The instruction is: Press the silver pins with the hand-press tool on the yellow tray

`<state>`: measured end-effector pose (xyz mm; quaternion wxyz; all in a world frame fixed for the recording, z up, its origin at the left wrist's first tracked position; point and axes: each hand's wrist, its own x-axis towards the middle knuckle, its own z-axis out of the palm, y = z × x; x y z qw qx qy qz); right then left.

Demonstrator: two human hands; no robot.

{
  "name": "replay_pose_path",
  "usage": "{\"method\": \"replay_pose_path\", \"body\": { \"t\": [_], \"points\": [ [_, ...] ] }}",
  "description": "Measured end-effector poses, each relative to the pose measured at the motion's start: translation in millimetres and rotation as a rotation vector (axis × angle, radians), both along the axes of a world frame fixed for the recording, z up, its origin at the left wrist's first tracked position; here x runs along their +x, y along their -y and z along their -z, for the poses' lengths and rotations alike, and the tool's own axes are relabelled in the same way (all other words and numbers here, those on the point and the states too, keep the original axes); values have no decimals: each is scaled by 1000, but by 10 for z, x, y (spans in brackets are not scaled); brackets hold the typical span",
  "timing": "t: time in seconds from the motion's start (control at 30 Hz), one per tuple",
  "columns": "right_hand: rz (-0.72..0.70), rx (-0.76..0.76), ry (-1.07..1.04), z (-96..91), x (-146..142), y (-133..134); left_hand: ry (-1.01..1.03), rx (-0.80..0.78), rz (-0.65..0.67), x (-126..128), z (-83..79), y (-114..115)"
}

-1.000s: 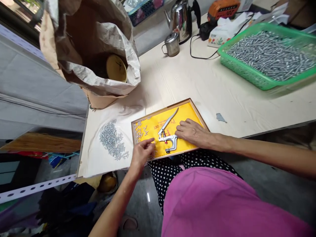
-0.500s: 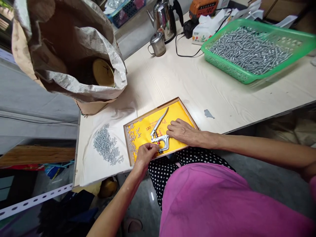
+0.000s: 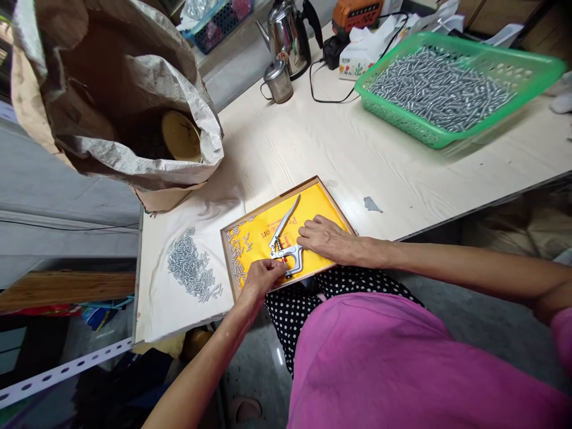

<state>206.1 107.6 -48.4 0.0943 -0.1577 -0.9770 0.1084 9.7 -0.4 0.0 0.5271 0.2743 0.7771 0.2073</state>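
A pair of silver hand-press pliers [image 3: 285, 222] with a red part and a spring lies in a shallow tray [image 3: 319, 201] with a yellow lining, one long handle slanting upward. My right hand [image 3: 327, 240] has its fingers curled around the frame end of the pliers. Beside the jaw, my left hand [image 3: 264, 276] is closed in a pinch; whatever sits between its fingertips is too small to make out. Small metal pins [image 3: 236, 256] are scattered along the tray's left side. Left of the tray, a pile of similar pins [image 3: 188, 262] rests on the pale tabletop.
A green basket [image 3: 397, 122] full of metal pieces [image 3: 442, 89] stands at the back right. At the left is a large open paper sack [image 3: 174, 179] with a round yellowish object [image 3: 181, 137] inside. A lidded metal cup [image 3: 277, 83] and kettle [image 3: 290, 39] stand behind.
The whole view has shifted slightly, with the table objects appearing a little further left. Both hands keep nearly the same places at the pliers.
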Motion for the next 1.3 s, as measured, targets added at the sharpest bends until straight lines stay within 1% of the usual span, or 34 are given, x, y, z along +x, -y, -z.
{"method": "replay_pose_path", "body": {
  "t": [0.17, 0.3, 0.37, 0.5, 0.57, 0.63, 0.73, 0.83, 0.9, 0.97, 1.03, 1.1, 1.17, 1.23, 1.3],
  "points": [
    [-4, -12, -4, 10, -9, 32, 80, -49, 61, -23, -34, -50],
    [-1, -40, 29, -38, 11, 12, 69, -55, 75, -42, -7, -32],
    [-18, -42, 25, -54, 25, -71, 59, -41, 76, -53, 20, -1],
    [-31, 37, -20, -19, -2, -353, 36, -11, 56, -65, 55, 49],
    [-49, 47, 12, -2, -50, -475, 34, -21, 54, -63, 63, 60],
    [-71, 28, 66, -11, -105, -543, 38, -26, 55, -60, 74, 69],
    [-61, 9, 108, -55, -157, -549, 38, -5, 40, -64, 106, 87],
    [-26, 30, 93, -75, -145, -498, 34, 16, 32, -85, 140, 106],
    [-14, 38, 75, -75, -112, -457, 22, 25, 50, -96, 137, 120],
    [-13, 24, 65, -79, -78, -409, -63, 31, 119, -85, 101, 137],
    [-9, 7, 66, -96, -57, -349, -287, 95, 233, -38, 41, 156],
    [5, -1, 76, -121, -51, -279, -575, 243, 357, 43, -14, 155],
    [21, 0, 88, -149, -49, -216, -786, 420, 491, 133, -33, 107],
    [39, -3, 98, -180, -35, -178, -864, 545, 670, 200, -8, -1],
    [37, -20, 105, -209, 2, -171, -854, 594, 855, 228, 41, -150]
  ]
}}
